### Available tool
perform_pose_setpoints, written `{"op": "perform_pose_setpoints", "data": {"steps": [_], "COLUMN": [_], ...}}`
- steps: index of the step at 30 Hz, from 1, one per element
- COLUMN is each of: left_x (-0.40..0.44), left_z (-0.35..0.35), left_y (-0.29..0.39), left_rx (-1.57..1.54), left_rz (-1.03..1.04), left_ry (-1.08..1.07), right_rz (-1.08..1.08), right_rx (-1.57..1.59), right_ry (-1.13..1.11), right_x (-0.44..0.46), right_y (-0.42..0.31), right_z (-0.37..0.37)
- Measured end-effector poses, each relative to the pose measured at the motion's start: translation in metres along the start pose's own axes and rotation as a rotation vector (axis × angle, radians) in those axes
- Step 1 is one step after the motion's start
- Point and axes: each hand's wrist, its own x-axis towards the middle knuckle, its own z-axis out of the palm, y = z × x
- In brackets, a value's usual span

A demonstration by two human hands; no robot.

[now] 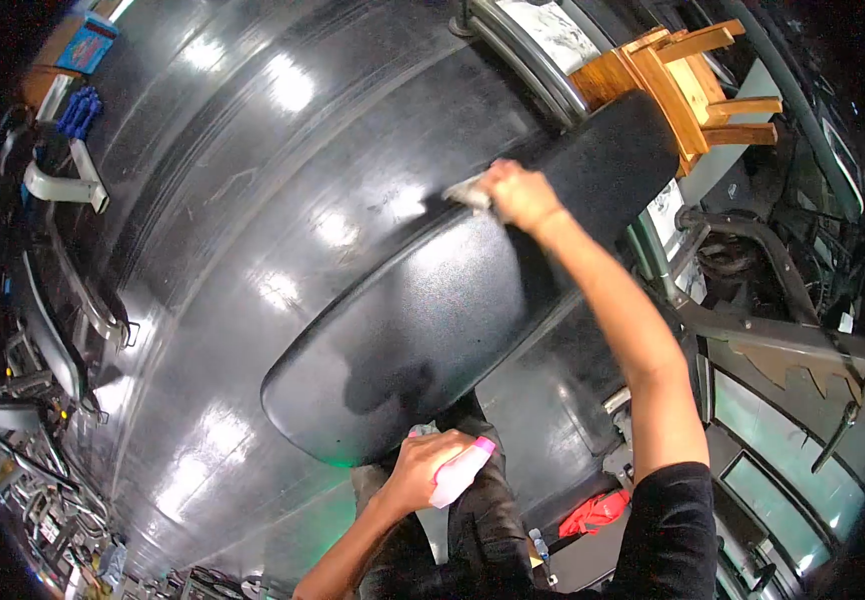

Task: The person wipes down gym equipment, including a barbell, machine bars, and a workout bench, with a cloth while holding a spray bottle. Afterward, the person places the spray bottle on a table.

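Note:
A long black padded bench cushion (453, 290) with rounded ends lies slantwise in front of me, its surface shiny under the lights. My right hand (523, 195) is closed on a pale cloth (469, 192) at the cushion's far left edge. Near my legs, my left hand (425, 468) grips a spray bottle (463, 472), pinkish white with a bright pink part at one end. It is close to the near edge of the cushion. Part of the bottle is hidden behind my fingers.
Dark shiny flooring (243, 180) surrounds the cushion. A wooden stool (688, 85) lies tipped by its far end, beside metal tubing (533, 60). Metal frames (773, 335) stand right, a red cloth (595, 512) lower right. Blue gloves (80, 112) and bent metal parts (68, 187) are left.

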Motion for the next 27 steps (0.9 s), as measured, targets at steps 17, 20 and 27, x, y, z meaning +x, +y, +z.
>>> {"op": "perform_pose_setpoints", "data": {"steps": [17,20,27], "left_x": [0.020,0.036,0.054], "left_z": [0.034,0.018,-0.008], "left_y": [-0.014,0.004,0.028], "left_rx": [-0.034,-0.053,-0.018], "left_rz": [-0.054,-0.049,-0.041], "left_ry": [0.131,0.216,0.333], "right_rz": [-0.412,-0.265,0.597], "right_rx": [0.478,0.330,0.115], "right_ry": [0.133,0.217,0.487], "right_x": [0.004,-0.036,-0.071], "right_y": [-0.098,-0.031,0.012], "right_z": [0.016,0.029,0.043]}}
